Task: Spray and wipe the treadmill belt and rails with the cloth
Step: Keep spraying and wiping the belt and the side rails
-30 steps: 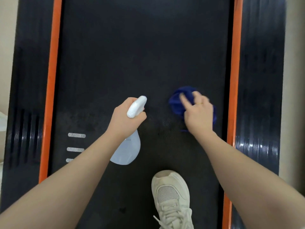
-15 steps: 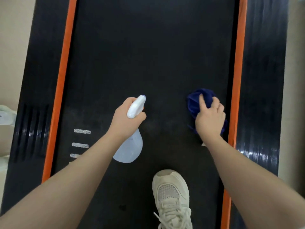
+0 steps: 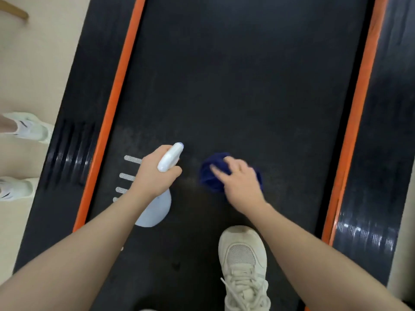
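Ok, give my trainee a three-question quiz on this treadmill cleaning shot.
1. True or false: the left hand grips the spray bottle.
2. The blue cloth lies on: A) the belt B) the right orange rail C) the floor.
3. Fill in: the right hand presses the ____.

Key: 1 true; 2 A; 3 cloth.

Belt (image 3: 235,86) matt, grainy; side rail (image 3: 381,164) glossy; cloth (image 3: 213,176) soft; spray bottle (image 3: 155,209) translucent plastic.
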{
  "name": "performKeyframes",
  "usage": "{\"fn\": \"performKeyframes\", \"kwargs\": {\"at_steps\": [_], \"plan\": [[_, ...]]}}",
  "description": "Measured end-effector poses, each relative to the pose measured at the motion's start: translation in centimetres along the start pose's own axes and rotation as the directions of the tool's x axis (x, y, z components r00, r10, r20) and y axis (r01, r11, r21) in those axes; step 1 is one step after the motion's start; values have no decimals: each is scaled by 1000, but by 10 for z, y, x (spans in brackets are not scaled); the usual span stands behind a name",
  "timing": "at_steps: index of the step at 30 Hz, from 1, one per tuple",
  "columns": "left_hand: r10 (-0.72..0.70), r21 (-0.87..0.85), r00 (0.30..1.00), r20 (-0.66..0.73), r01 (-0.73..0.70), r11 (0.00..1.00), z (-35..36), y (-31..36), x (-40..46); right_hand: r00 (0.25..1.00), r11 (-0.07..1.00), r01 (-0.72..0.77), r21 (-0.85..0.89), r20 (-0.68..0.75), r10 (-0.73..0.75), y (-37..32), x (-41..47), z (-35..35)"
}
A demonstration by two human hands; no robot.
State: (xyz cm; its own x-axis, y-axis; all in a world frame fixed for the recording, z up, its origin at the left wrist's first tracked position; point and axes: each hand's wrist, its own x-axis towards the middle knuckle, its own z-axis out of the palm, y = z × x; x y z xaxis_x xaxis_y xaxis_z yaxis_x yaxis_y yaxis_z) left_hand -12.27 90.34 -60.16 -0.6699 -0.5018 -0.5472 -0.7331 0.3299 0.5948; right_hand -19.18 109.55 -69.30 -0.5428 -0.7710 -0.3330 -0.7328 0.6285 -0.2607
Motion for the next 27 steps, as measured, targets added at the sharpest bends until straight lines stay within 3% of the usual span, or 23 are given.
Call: {"fn": "performKeyframes", "kwargs": {"at_steps": [1,3,5,7,8,9,11,12,13,17,20,25,27], "plan": [[-8,-3,1000,-16,8,1000,-4,-4,-2,981,982,-187,23,-55,188,16,-5,-5],[-17,-21,998,-56,16,1000,-12,-11,-5,864,866,-496,69,-66,500,40,-15,-18],[-24,-39,996,-82,21,999,-16,-14,-7,721,718,-692,74,33,692,47,-17,-23],[-37,-77,994,-104,29,997,-18,-17,-9,637,628,-770,110,90,765,30,-5,-30],[-49,-102,992,-120,37,994,-20,-19,-9,655,642,-755,136,94,750,13,4,-31],[-63,-126,989,-136,46,991,-21,-22,-9,726,710,-686,159,93,681,-6,13,-31],[-87,-156,981,-174,59,986,-25,-28,-6,904,888,-427,173,124,410,-47,31,-29],[-102,-171,976,-193,69,983,-29,-31,-4,947,933,-311,180,139,289,-62,39,-26],[-123,-193,970,-211,82,978,-33,-35,-2,961,945,-261,200,144,235,-73,50,-25],[-196,-174,945,-261,154,973,-49,-53,-3,957,914,-290,283,93,275,-83,75,-24],[-233,-142,946,-223,205,968,-54,-65,-13,972,931,-233,280,76,221,-75,77,-27],[-347,-195,873,-341,296,935,-56,-93,-18,982,951,-189,246,40,184,-72,76,-26],[-335,-169,889,-313,295,940,-55,-98,-15,984,953,-172,249,-7,179,-68,78,-26]]}}
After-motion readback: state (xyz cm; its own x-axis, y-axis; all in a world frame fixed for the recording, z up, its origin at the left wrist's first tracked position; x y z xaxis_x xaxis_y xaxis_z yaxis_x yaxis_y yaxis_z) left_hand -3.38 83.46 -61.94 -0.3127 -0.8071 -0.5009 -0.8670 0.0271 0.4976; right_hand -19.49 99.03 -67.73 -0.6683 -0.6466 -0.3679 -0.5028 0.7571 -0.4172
